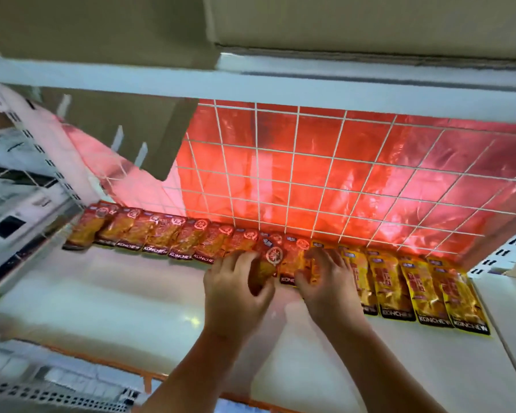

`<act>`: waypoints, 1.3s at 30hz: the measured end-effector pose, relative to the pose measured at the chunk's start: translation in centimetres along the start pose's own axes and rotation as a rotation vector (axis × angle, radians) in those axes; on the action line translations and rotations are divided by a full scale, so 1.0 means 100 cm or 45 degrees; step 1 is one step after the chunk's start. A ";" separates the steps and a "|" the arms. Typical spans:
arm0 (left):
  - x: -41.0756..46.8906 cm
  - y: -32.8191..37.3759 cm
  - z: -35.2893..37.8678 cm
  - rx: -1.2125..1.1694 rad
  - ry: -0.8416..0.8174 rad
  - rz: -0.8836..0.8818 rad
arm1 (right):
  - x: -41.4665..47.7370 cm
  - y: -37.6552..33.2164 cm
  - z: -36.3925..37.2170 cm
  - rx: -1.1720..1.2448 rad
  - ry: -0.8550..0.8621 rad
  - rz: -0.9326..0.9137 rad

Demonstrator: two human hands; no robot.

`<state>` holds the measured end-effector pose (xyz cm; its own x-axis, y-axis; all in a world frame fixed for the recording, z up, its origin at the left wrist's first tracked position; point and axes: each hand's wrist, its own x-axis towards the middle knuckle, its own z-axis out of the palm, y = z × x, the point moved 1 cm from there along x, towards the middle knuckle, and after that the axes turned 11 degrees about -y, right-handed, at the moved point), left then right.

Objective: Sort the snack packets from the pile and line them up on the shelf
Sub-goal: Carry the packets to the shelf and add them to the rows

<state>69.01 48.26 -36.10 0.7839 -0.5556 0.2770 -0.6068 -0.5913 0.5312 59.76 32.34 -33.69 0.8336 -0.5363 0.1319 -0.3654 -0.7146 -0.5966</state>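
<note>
A row of red snack packets (161, 234) runs along the back of the white shelf (102, 293), from the left side to the middle. Yellow snack packets (423, 287) continue the row to the right. My left hand (236, 287) grips a red packet (268, 260) that overlaps the row's middle. My right hand (325, 281) rests with curled fingers on the neighbouring red packet (295, 257), where red meets yellow. Both hands cover the lower parts of these packets.
A white wire grid (310, 174) backs the shelf, with shiny red foil behind it. A cardboard flap (149, 129) hangs at the upper left under the shelf above (251, 84). An upright post with slots (36, 138) stands at left. An orange rail edges the shelf front.
</note>
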 end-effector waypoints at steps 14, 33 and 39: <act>0.027 -0.225 -0.148 0.148 0.102 -0.230 | 0.015 -0.201 0.154 -0.006 -0.299 -0.076; 0.106 -0.286 -0.159 0.223 -0.065 -0.404 | 0.007 -0.218 0.198 -0.022 -0.395 -0.058; 0.104 -0.295 -0.154 0.289 -0.099 -0.333 | 0.007 -0.218 0.200 -0.057 -0.390 -0.062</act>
<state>97.12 68.96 -36.53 0.9095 -0.4060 0.0889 -0.4076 -0.8293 0.3823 76.61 56.47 -36.41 0.9343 -0.3452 -0.0893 -0.3339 -0.7592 -0.5587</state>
